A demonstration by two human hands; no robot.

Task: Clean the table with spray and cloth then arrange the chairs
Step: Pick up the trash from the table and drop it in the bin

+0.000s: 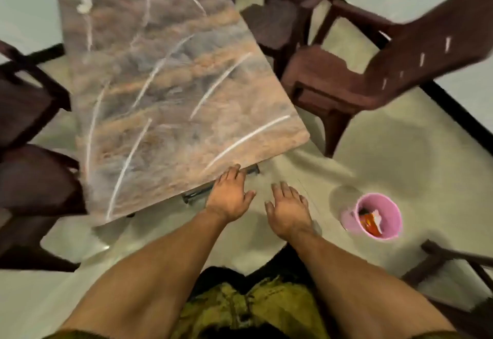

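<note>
The bench (170,93) top is marbled in grey and orange-brown bands with thin white curved streaks. The chairs (373,71) are dark reddish-brown. A bucket (352,221) on the pale grey-beige floor (413,168) is pink, holding something orange and white

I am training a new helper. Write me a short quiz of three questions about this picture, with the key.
1. True or false: the right hand holds a spray bottle.
2. Where does the pink bin stand? A. on a chair B. on the floor C. on a shelf
3. Fill in: the small white lump lies on the ____.
Key: 1 false; 2 B; 3 table.
</note>
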